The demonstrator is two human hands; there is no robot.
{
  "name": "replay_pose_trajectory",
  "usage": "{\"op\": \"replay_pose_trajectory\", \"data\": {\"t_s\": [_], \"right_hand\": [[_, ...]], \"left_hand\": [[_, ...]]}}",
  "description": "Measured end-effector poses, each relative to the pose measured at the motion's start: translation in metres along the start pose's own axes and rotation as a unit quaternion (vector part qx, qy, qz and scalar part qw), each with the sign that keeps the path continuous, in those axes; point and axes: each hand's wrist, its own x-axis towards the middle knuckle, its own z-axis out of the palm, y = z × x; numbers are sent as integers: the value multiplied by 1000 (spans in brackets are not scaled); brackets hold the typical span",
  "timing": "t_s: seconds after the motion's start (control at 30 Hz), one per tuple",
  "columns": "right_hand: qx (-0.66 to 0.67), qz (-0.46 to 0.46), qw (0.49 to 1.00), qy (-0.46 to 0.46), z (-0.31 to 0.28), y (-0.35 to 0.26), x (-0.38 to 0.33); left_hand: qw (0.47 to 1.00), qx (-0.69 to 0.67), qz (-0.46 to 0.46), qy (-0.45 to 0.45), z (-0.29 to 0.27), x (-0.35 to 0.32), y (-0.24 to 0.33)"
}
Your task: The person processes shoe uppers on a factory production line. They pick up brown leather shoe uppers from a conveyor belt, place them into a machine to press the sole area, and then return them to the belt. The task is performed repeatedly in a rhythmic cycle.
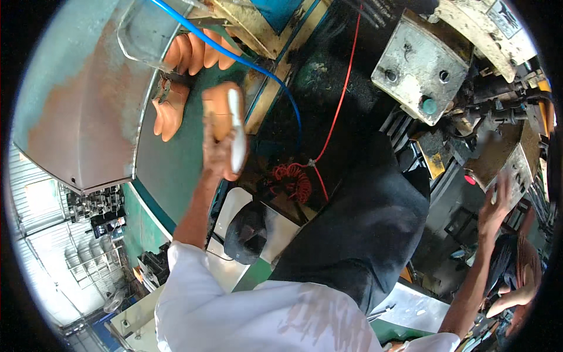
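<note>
Here's the left hand [218, 154], up over the left side of the scene, and it has a firm grip on a smooth, orange-brown, foot-shaped form [217, 111]. That form is held off the surface, stood on end and tilted slightly, with a long, narrow white strip [236, 132] running down its right side; form and hand are both a little blurred.

Over to the far right, the right hand [496, 205] is empty, fingers loosely extended in front of a brown-and-grey metal box [519, 170]. Whether the fingertips touch it, I cannot tell. A round red button [470, 179] sits at the box's left corner, just beside that hand.

Back left, on the flat green work surface [167, 170], a second orange-brown form [170, 111] stands near the held one, and a row of similar orange-brown forms [199, 51] lines up behind it. A bright blue tube [275, 78] curves across in front of that row. At the edge, a big grey and rust-brown metal hood [82, 123] juts in.

In the middle, a thin red hose [346, 82] drops toward a tangled red coil [293, 182], and upper right there's a worn grey metal box [404, 64] carrying a green button [429, 105].
</note>
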Motion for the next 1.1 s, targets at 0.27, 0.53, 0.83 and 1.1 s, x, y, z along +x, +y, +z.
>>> {"op": "replay_pose_trajectory", "data": {"t_s": [0.27,0.53,0.83,1.1], "right_hand": [[104,150,960,-211,46,-21,-181],[131,245,916,-290,14,-21,-213],[134,334,893,-270,-38,20,-299],[248,574,738,-251,-46,-54,-429]], "left_hand": [[747,650,80,118,-142,103,-115],[802,594,-23,61,-185,164,-118],[685,727,46,16,-263,222,-165],[651,748,126,-18,-262,238,-149]]}}
